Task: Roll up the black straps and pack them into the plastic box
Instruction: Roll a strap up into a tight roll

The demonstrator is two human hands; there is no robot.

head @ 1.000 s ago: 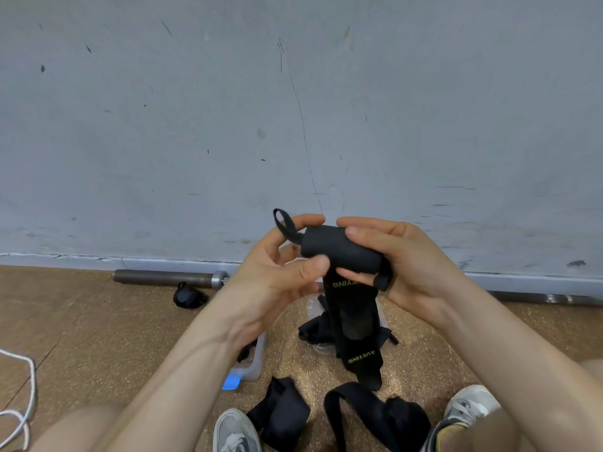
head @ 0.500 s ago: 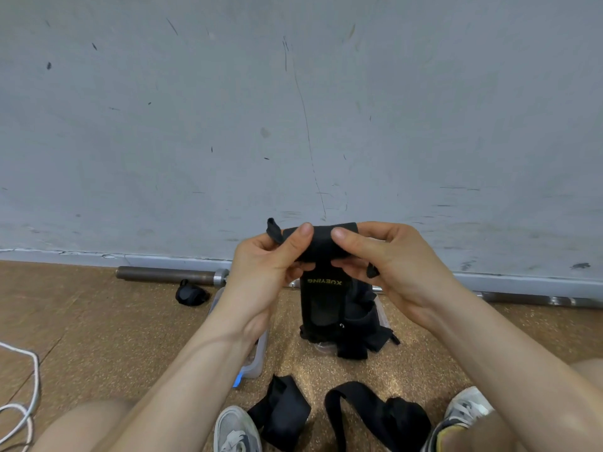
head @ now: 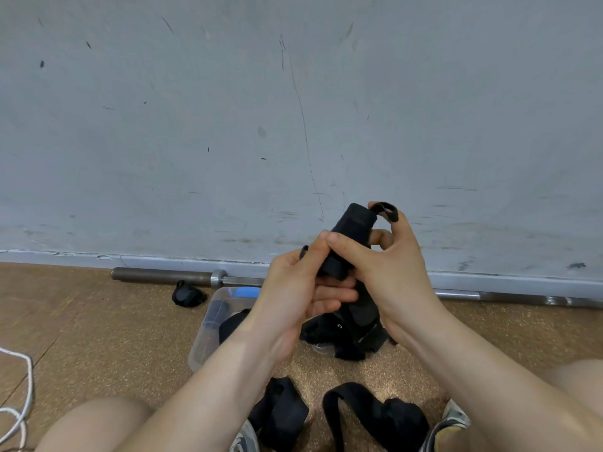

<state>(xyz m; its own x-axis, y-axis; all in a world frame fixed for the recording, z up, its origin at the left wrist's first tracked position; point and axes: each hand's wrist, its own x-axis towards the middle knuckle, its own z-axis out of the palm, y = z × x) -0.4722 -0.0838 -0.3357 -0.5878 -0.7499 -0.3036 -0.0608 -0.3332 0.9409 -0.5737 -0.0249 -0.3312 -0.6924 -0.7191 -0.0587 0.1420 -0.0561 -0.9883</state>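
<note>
Both hands hold a partly rolled black strap (head: 350, 236) at chest height in front of the grey wall. My left hand (head: 293, 288) grips its lower end with thumb on top. My right hand (head: 388, 269) curls round the roll, and the strap's thin loop sits over a right fingertip. The strap's loose tail hangs down between my hands. The clear plastic box (head: 208, 324) stands on the floor below my left forearm with a black strap inside it. More loose black straps (head: 346, 340) lie beside the box.
Two more black straps (head: 280, 415) (head: 385, 415) lie near my shoes at the bottom. A steel barbell (head: 169, 275) runs along the wall base, with a small rolled black strap (head: 187, 295) in front of it. A white cord (head: 19, 399) lies at the left.
The roll has turned from lying level to standing tilted up toward the right. The hanging tail has grown shorter. The thin loop moved from the left end to my right fingertip.
</note>
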